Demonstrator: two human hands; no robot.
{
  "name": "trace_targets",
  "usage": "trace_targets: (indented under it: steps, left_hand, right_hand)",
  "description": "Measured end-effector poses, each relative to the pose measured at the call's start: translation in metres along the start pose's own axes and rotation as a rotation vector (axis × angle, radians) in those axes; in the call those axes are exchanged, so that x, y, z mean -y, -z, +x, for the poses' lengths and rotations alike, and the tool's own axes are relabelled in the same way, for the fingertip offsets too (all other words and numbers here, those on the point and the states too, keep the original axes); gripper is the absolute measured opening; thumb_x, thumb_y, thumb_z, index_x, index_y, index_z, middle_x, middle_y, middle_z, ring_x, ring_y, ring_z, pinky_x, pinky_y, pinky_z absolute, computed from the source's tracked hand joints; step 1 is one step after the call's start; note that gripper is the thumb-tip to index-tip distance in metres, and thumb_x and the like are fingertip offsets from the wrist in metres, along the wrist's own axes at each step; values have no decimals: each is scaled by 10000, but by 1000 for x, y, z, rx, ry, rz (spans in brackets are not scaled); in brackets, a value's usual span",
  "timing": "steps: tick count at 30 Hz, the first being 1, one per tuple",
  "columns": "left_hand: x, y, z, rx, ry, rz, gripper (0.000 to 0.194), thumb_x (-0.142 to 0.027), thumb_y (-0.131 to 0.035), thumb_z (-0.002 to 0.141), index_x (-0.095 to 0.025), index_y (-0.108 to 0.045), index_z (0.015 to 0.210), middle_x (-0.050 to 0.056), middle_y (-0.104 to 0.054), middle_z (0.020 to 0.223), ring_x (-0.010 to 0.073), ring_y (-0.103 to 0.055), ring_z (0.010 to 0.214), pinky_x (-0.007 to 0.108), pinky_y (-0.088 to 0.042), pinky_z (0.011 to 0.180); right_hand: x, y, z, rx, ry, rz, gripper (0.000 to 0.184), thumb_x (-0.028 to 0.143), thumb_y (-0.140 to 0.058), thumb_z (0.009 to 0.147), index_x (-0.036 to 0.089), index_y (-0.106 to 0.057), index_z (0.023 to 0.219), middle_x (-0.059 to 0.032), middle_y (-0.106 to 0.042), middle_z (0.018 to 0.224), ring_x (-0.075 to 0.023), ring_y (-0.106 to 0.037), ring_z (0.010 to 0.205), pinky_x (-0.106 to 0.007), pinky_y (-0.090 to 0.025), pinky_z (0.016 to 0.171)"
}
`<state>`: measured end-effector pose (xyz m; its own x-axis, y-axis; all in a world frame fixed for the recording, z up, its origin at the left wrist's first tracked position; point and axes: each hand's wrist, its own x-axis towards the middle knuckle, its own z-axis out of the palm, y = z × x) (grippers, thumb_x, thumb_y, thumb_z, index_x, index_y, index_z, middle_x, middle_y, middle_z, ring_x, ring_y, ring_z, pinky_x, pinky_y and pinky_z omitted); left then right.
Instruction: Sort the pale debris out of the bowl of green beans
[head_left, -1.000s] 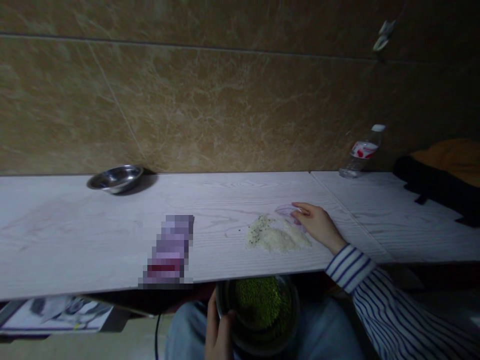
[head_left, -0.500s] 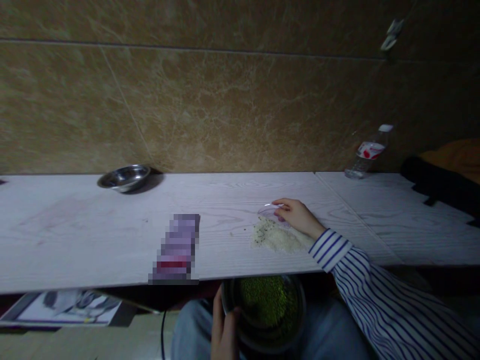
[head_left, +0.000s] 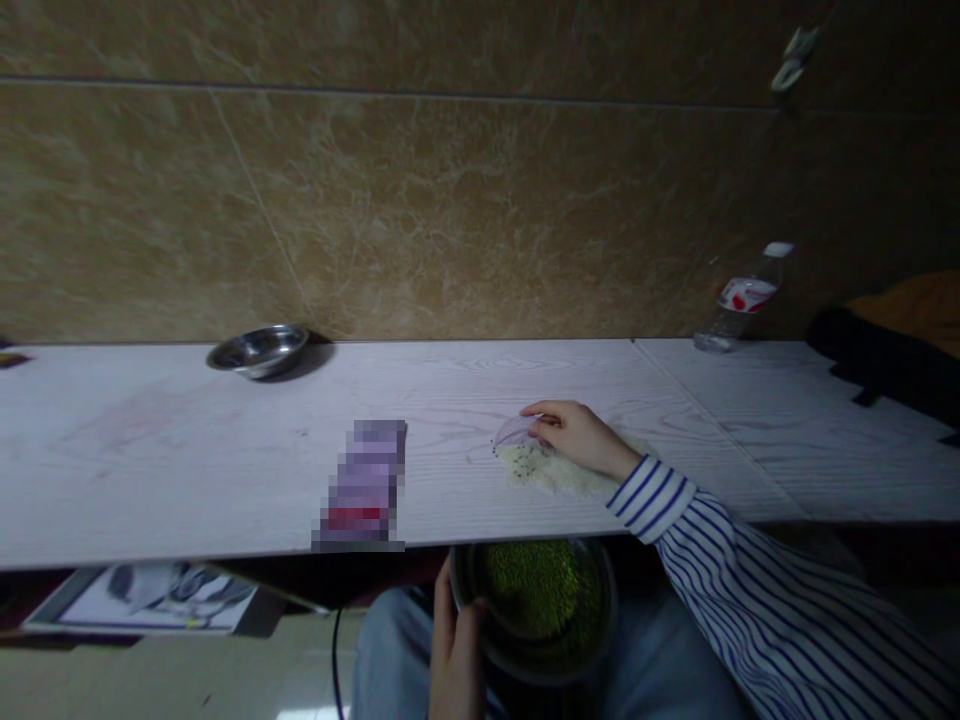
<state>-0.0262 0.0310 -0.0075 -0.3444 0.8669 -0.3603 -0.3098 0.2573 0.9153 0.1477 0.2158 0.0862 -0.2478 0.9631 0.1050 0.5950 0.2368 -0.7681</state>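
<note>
My left hand [head_left: 459,640] grips the left rim of a metal bowl [head_left: 499,660], thumb over the edge. Green beans [head_left: 536,590] lie in this bowl, which is held over my lap below the table edge. On the table, my right hand [head_left: 574,432] is closed on a thin clear disc [head_left: 514,430] that looks like a plastic lid, its lower edge down at the grains. Beneath and beside that hand spreads a pile of white rice [head_left: 555,474], with several dark beans [head_left: 525,465] at its left side.
A blurred-out phone-like object [head_left: 364,485] lies left of the rice. Further back are a shallow steel bowl [head_left: 259,352] by the wall and a plastic bottle [head_left: 742,300]. Dark and orange cloth [head_left: 892,330] lies at the right. A framed picture [head_left: 150,598] sits below the table.
My right hand has moved a little left with the clear disc, toward the dark beans at the pile's edge. My left hand keeps its hold on the bowl. The view has shifted slightly.
</note>
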Motion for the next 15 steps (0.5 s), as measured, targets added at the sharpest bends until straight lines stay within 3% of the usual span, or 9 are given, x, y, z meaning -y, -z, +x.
trace_targets:
  steps: [5,15]
  left_hand:
    - [0,-1,-1,-6,-48,-14,517,-277,-508,832,-166,-541,1335,102,-591,1407,266,-427,1389,390,-241,1176]
    - [7,5,6,65,-38,66,548,-285,-485,853,-168,-482,1388,100,-546,1457,258,-403,1407,373,-259,1170]
  right_hand:
    - [9,-3,-9,14,33,-30,302,121,-570,839,156,-742,1084,-91,-771,949,-175,-685,760,-326,-544,743]
    - [25,-5,-26,17,106,-100,309,120,-560,863,191,-743,1102,-92,-764,1105,-219,-705,1001,-403,-528,934]
